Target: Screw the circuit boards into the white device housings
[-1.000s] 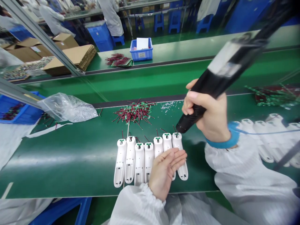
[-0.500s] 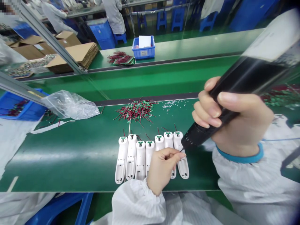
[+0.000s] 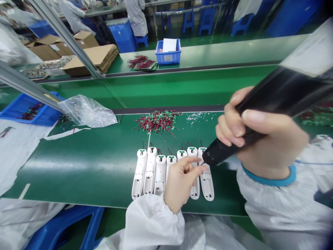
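My right hand (image 3: 267, 139) is wrapped round a black electric screwdriver (image 3: 223, 149), held slanting with its bit pointing down to the left. My left hand (image 3: 182, 180) is by the bit, thumb and index finger slightly apart on either side of its tip. Whether a small screw sits on the tip I cannot make out. Beneath and beside the hands lies a row of several white plastic handle housings (image 3: 207, 184), each with a small green circuit board and red wires at its top end. My left hand hides parts of the middle ones.
Behind the row are a heap of red-wired circuit boards (image 3: 160, 121) and scattered small screws (image 3: 196, 117). A clear plastic bag (image 3: 88, 111) and a blue bin (image 3: 39, 116) stand left. A blue box (image 3: 168, 57) and cardboard (image 3: 96, 59) are beyond the rail. People in white coats work behind.
The view has shifted slightly, so the bench appears further right. My left thumb and index finger, pinched together at the bit before, have parted a little. The screwdriver stays in my right hand.
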Motion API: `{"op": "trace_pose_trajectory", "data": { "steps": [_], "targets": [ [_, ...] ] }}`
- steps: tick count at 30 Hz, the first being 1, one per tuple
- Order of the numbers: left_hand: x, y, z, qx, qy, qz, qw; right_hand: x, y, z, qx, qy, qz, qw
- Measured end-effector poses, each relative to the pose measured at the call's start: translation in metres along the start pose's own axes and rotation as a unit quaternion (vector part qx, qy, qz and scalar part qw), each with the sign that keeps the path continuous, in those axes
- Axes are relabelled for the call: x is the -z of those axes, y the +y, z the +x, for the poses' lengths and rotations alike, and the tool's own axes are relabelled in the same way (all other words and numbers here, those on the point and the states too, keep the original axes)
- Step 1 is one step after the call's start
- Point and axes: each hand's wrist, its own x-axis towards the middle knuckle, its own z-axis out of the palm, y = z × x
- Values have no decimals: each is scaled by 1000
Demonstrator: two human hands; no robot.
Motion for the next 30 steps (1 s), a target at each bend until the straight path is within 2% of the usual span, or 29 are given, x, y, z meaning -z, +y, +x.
{"op": "trace_pose_trajectory", "data": {
  "steps": [2, 5, 7, 9, 16, 20, 30],
  "targets": [
    [3, 8, 1, 85, 10, -155, 984, 1, 12, 4, 43, 0, -30, 999],
    [5, 18, -2, 205, 60, -361, 908, 7, 32, 15, 85, 17, -67, 994],
    [3, 19, -4, 247, 78, -419, 870, 12, 43, 23, 72, 29, -86, 993],
    [0, 15, -7, 265, 71, -439, 856, 15, 51, 29, 52, 39, -97, 993],
    [2, -3, -6, 280, 49, -427, 859, 16, 58, 33, 37, 41, -94, 994],
    [5, -7, -7, 269, 30, -414, 869, 14, 59, 33, 33, 21, -91, 995],
    [5, -14, -8, 241, 18, -397, 885, 11, 59, 31, 15, 31, -109, 993]
  ]
}}
